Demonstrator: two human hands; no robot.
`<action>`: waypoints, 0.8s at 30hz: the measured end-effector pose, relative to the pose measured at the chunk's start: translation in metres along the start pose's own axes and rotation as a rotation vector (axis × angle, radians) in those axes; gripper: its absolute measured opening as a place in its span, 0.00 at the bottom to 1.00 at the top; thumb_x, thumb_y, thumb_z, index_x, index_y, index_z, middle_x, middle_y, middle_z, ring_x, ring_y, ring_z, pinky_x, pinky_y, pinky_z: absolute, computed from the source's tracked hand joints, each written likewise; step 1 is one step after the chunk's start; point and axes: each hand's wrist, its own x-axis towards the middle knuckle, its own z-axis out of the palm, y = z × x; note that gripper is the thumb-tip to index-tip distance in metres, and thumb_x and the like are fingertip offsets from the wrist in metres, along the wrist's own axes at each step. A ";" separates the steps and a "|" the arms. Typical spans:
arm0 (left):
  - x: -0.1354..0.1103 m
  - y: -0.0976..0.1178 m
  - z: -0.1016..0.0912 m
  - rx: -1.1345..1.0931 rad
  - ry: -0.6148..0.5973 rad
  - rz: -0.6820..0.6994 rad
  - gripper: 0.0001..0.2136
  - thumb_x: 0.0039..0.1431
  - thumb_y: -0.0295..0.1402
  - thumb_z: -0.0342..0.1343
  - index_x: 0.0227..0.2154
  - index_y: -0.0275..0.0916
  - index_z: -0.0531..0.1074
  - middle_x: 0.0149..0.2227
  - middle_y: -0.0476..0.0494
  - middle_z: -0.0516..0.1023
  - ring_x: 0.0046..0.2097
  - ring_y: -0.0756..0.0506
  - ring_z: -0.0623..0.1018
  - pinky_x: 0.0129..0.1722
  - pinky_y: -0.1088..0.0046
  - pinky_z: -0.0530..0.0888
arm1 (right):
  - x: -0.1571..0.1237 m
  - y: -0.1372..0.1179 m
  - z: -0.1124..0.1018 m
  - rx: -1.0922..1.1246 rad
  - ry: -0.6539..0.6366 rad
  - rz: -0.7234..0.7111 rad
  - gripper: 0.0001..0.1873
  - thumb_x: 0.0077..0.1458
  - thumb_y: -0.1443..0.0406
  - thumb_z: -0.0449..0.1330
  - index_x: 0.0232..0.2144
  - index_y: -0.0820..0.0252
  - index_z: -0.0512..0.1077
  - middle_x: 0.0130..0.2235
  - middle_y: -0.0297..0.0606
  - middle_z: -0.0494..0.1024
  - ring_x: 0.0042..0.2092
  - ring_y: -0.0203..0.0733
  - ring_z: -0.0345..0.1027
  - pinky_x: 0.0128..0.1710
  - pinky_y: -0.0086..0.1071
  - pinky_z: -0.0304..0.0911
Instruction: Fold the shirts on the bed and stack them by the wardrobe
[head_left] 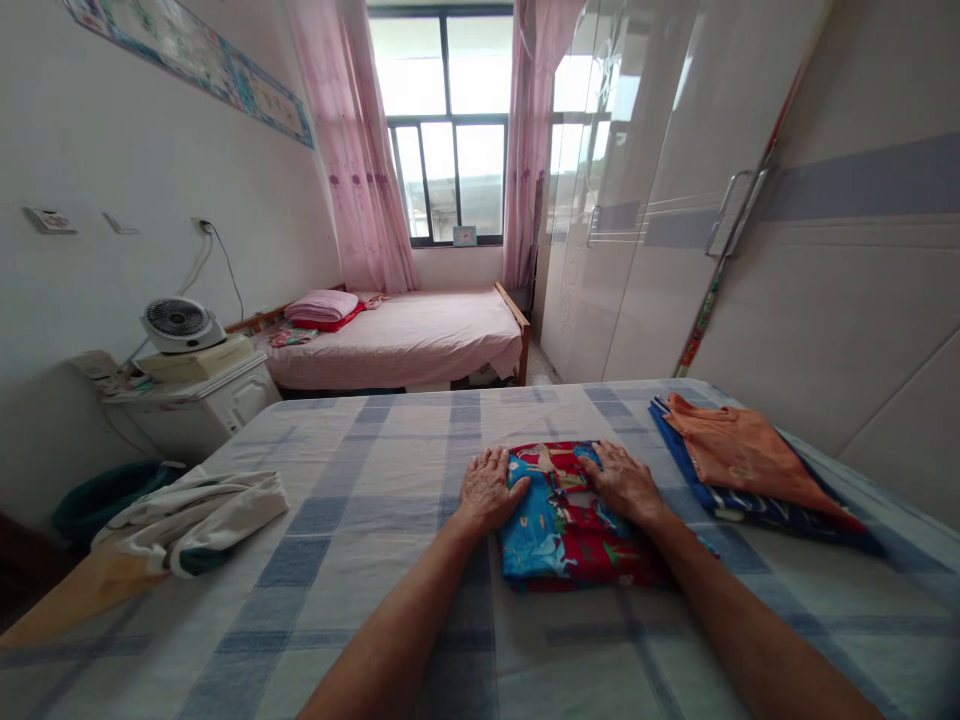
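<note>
The person's forearms [409, 605] stretch over the checked bed [360, 540], where the folded red-and-blue cloth [559, 535] lies. The left hand [486, 490], unclenched, touches its left edge; the right hand [624, 482], also unclenched, rests upon its right part. Right of the cloth is a clothes pile [750, 455]; left, a crumpled garment [225, 508].

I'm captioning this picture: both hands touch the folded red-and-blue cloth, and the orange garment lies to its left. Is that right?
Not quite: the head view shows the orange garment to the right of the folded red-and-blue cloth. The left hand and right hand do both touch the cloth.
</note>
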 end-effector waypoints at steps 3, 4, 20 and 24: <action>-0.002 -0.001 0.003 -0.132 0.041 -0.022 0.33 0.58 0.48 0.45 0.60 0.29 0.56 0.64 0.32 0.53 0.65 0.37 0.50 0.63 0.58 0.45 | 0.002 0.014 0.004 -0.051 0.011 -0.017 0.32 0.60 0.53 0.39 0.59 0.67 0.59 0.63 0.48 0.56 0.64 0.48 0.45 0.60 0.46 0.42; -0.004 0.001 0.003 -0.222 0.065 -0.049 0.31 0.57 0.46 0.47 0.58 0.29 0.59 0.64 0.31 0.53 0.65 0.37 0.51 0.63 0.60 0.45 | 0.001 0.015 0.005 -0.073 0.013 -0.036 0.31 0.61 0.54 0.39 0.58 0.65 0.60 0.63 0.46 0.56 0.64 0.48 0.45 0.60 0.46 0.43; -0.018 0.018 -0.027 -1.430 -0.174 -0.400 0.29 0.41 0.30 0.64 0.51 0.36 0.69 0.33 0.44 0.79 0.29 0.49 0.76 0.27 0.76 0.71 | -0.010 0.015 -0.015 -0.005 0.141 0.140 0.30 0.58 0.52 0.42 0.55 0.64 0.62 0.58 0.50 0.63 0.59 0.55 0.55 0.53 0.49 0.54; -0.021 0.023 -0.030 -1.427 -0.138 -0.385 0.27 0.40 0.26 0.63 0.49 0.35 0.71 0.32 0.46 0.78 0.28 0.51 0.75 0.28 0.78 0.70 | -0.021 0.029 -0.032 0.011 0.042 0.336 0.37 0.51 0.45 0.47 0.49 0.71 0.64 0.46 0.60 0.72 0.49 0.60 0.66 0.42 0.47 0.62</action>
